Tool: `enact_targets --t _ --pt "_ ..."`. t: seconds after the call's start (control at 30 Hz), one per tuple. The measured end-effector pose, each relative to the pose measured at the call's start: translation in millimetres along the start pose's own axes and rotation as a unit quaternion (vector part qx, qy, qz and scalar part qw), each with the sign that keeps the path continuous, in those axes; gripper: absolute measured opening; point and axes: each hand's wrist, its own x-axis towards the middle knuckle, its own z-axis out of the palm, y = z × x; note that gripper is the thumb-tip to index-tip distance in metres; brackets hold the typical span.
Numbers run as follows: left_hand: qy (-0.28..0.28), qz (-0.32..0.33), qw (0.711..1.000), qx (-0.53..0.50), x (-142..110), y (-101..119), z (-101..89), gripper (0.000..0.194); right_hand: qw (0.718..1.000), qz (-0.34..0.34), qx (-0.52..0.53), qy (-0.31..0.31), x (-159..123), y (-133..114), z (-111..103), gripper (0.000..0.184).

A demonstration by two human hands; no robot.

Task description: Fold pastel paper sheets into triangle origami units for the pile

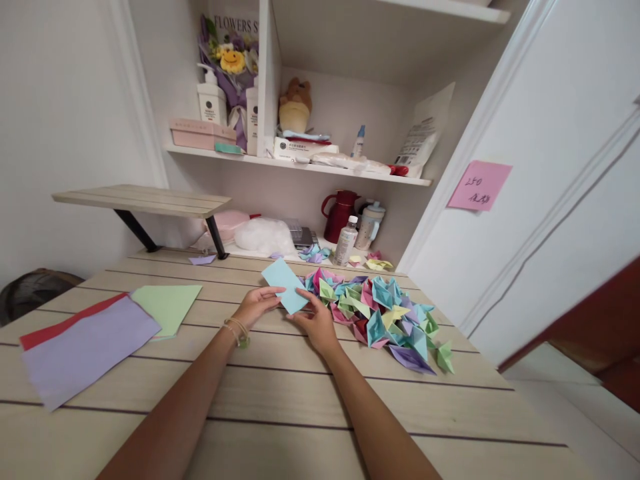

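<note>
A light blue folded paper (pixel 284 283) is held up just above the wooden table (pixel 280 393) between both hands. My left hand (pixel 256 305) pinches its lower left edge; a beaded bracelet sits on that wrist. My right hand (pixel 317 323) grips its lower right corner. Right of the hands lies a pile of folded origami pieces (pixel 385 312) in pink, blue, green, yellow and purple.
Flat sheets lie at the left: purple paper (pixel 85 350) over a red one, and a green sheet (pixel 167 305). A low wooden shelf (pixel 143 199) stands behind them. At the back are a red jug (pixel 341 213), a bottle (pixel 346 241) and cluttered shelves. A pink sticky note (pixel 479 185) hangs on the door.
</note>
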Motion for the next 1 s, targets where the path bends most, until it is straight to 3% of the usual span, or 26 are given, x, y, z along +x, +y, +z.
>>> enact_targets --t 0.1,0.2,0.33,0.47,0.6,0.73,0.83,0.9,1.0 --pt "-0.010 -0.007 1.000 0.009 -2.7 1.3 1.2 0.037 0.999 -0.025 -0.006 0.029 3.2 0.9 -2.1 0.032" --pt "-0.020 -0.004 0.999 0.026 -4.4 2.7 2.7 0.038 0.998 -0.027 -0.004 0.049 4.2 -1.6 -3.9 0.023" --pt "-0.018 0.007 0.998 0.058 -4.4 3.7 4.3 0.042 0.997 0.005 -0.016 0.081 3.1 -3.6 -5.3 0.026" --pt "0.022 0.027 0.995 0.092 -2.1 1.9 5.2 0.034 0.996 0.020 0.024 0.087 4.3 1.2 -5.2 0.027" --pt "0.029 0.043 0.996 0.075 -0.9 0.8 5.9 0.033 0.993 0.045 0.075 0.077 6.0 6.7 -3.6 0.043" --pt "0.042 0.058 0.997 0.018 -1.5 3.2 8.1 0.065 0.993 0.080 0.078 0.032 5.5 8.1 -1.9 0.035" --pt "0.059 0.056 0.997 -0.007 -1.5 4.1 9.5 0.086 0.991 0.084 0.102 0.037 5.4 7.2 -1.2 0.033" --pt "0.053 0.044 0.998 -0.009 -0.6 3.4 9.0 0.078 0.989 0.079 0.117 0.050 5.6 6.4 -0.9 0.034" --pt "0.018 0.019 0.999 0.020 1.8 1.3 5.9 0.041 0.988 0.077 0.122 0.053 5.5 6.2 -0.5 0.035"
